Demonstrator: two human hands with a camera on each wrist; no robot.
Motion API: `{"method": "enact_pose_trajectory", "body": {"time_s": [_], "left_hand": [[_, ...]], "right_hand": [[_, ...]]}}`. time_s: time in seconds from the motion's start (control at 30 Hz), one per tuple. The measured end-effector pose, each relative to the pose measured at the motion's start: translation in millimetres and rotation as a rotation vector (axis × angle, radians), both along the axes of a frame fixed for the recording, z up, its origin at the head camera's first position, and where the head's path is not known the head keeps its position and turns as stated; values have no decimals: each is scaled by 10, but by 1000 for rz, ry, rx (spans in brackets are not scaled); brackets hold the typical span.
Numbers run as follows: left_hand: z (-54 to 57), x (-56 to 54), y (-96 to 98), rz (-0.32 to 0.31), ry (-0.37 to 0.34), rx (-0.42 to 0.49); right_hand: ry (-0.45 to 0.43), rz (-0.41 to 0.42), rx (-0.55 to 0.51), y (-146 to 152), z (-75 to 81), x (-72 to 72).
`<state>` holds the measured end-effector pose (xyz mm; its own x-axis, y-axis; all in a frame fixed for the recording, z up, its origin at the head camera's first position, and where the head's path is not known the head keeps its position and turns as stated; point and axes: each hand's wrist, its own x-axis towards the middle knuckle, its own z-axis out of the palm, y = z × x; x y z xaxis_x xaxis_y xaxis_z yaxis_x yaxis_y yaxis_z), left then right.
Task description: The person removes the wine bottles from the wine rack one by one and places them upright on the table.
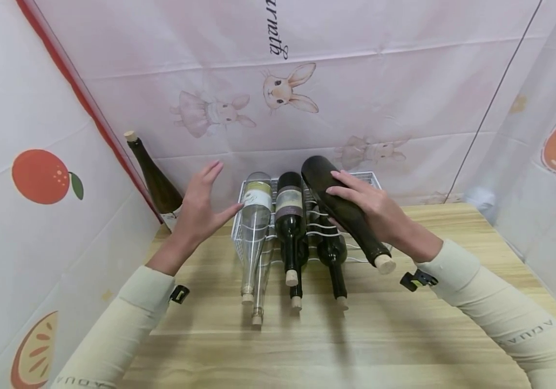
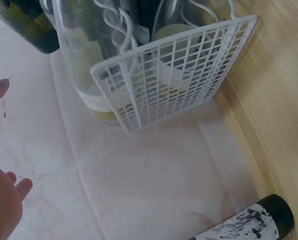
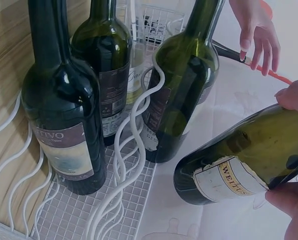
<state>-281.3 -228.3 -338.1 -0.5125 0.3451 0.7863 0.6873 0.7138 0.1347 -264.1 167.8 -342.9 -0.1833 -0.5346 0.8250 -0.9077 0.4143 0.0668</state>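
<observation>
My right hand [image 1: 372, 208] grips a dark green wine bottle [image 1: 341, 210] by its body, tilted above the right part of a white wire rack [image 1: 372, 181]. A cork [image 1: 385, 263] closes its neck, which points towards me. The right wrist view shows this bottle's torn label [image 3: 231, 179], with fingers and thumb around the glass. My left hand [image 1: 199, 208] is raised left of the rack, fingers spread, holding nothing. Its thumb comes near a clear bottle [image 1: 256, 221] in the upper tier. Beside that lies a dark labelled bottle [image 1: 290, 216]. Below are several more bottles, including a dark one [image 1: 331, 251].
Another corked bottle [image 1: 156, 178] leans against the wall at the back left. The rack stands on a wooden table [image 1: 258, 356] against a printed cloth backdrop [image 1: 356, 86]. Cloth walls [image 1: 30, 254] rise on both sides. Corked necks jut out past the rack's front.
</observation>
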Motion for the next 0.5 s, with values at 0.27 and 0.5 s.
{"method": "enact_pose_trajectory", "body": {"time_s": [0.27,0.5], "left_hand": [[60,31,96,-38,22,-72],[130,35,173,-75,41,-114]], "right_hand": [[-34,-20,-39,-14,42,34],[-6,-14,-51,-38,80,42]]}}
